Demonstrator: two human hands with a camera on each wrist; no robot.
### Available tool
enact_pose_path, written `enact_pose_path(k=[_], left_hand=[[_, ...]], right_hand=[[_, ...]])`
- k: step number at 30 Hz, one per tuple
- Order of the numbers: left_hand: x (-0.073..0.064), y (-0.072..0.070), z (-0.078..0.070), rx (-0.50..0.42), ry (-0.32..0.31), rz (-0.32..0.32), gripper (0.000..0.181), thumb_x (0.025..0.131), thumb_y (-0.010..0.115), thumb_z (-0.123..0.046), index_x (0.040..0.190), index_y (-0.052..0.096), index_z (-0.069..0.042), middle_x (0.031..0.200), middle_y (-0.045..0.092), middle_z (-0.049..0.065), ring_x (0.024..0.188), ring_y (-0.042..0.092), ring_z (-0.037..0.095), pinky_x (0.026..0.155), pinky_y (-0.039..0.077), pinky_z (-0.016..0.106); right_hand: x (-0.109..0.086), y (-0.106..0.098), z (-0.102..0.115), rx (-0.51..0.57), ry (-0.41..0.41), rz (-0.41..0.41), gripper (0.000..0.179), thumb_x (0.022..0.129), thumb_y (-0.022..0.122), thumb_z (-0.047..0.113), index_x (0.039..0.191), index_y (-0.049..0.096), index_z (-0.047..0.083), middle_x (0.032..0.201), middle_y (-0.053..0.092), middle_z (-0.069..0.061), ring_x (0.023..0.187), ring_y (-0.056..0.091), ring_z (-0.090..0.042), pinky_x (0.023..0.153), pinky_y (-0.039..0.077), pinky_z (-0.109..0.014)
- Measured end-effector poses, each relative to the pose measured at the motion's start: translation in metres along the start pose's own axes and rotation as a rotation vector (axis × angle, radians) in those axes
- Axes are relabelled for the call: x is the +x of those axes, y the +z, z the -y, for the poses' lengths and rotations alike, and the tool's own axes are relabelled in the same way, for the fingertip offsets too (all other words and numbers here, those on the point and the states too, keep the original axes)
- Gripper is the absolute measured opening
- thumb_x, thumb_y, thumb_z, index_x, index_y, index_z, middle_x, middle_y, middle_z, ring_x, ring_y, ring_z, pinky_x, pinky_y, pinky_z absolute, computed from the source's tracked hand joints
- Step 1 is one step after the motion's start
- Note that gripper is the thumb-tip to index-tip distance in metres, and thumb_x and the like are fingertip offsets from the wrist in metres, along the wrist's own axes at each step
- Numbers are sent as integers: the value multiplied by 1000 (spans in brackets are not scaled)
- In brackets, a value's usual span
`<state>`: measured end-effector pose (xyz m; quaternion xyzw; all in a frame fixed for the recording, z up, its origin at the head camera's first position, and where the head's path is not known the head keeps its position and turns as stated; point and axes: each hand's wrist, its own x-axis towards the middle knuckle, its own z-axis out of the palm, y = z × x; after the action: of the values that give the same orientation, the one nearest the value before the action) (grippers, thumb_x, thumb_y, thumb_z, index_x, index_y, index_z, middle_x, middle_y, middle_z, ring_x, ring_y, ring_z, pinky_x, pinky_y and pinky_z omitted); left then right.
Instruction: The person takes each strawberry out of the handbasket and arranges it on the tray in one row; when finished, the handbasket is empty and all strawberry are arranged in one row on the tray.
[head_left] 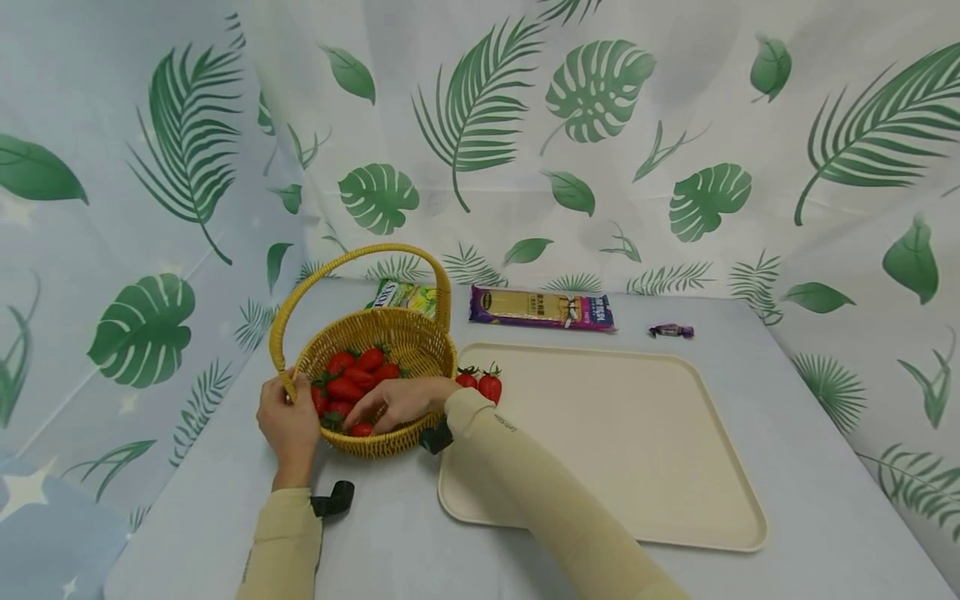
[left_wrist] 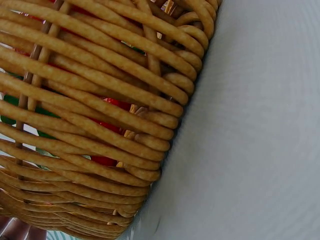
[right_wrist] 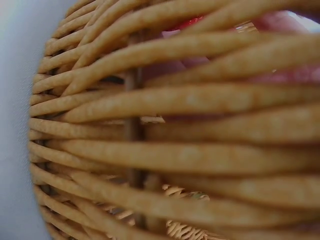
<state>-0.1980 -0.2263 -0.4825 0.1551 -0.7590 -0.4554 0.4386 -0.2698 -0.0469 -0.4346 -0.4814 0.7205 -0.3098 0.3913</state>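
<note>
A yellow wicker basket (head_left: 375, 446) with a tall arched handle stands on the left of the table, holding several red strawberries (head_left: 347, 388). My left hand (head_left: 291, 425) grips the basket's rim at the foot of the handle. Inside the basket is my right hand (head_left: 405, 402), its finger and thumb curled about a strawberry (head_left: 362, 429) near the front wall. Both wrist views are mostly filled by the basket's woven side (left_wrist: 90, 75), with bits of red showing through the gaps. Two strawberries (head_left: 490, 386) lie on the tray's left end, partly hidden by the right wrist.
A beige rectangular tray (head_left: 600, 442) lies right of the basket, with the right forearm across its near left part. Behind it lie a purple-ended pack of pasta (head_left: 540, 308) and a small purple-wrapped candy (head_left: 672, 331). A green and yellow bag (head_left: 405, 295) lies behind the basket.
</note>
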Motion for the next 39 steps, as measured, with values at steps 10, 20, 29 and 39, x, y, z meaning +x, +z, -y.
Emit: enact_pose_path(k=[10, 20, 29, 39], left_hand=[[0, 0, -2, -6, 18, 10, 23, 94, 62, -8, 103, 70, 12, 105, 63, 27, 98, 59, 44, 85, 42, 56], [1, 0, -1, -12, 12, 19, 23, 94, 62, -10, 102, 70, 11, 106, 63, 26, 98, 59, 43, 84, 43, 52], [3, -2, 1, -13, -7, 18, 23, 94, 63, -9, 103, 70, 11, 109, 64, 25, 99, 59, 42, 84, 43, 50], [2, -1, 1, -8, -5, 13, 24, 94, 62, -11, 102, 70, 11, 109, 64, 25, 99, 59, 42, 85, 43, 51]], right_hand=[[-8, 3, 3, -8, -16, -210, 39, 89, 67, 11, 128, 65, 15, 125, 63, 6, 113, 55, -4, 94, 44, -21], [-34, 5, 9, 121, -66, -345, 34, 98, 53, 8, 130, 65, 14, 110, 64, -4, 72, 68, -21, 72, 56, -29], [-72, 6, 8, 107, -87, -536, 35, 95, 62, 15, 129, 63, 14, 131, 59, 0, 93, 67, -21, 74, 52, -28], [-103, 16, -6, 227, -133, -722, 34, 93, 57, 1, 127, 59, 4, 120, 62, -14, 83, 59, -22, 64, 49, -26]])
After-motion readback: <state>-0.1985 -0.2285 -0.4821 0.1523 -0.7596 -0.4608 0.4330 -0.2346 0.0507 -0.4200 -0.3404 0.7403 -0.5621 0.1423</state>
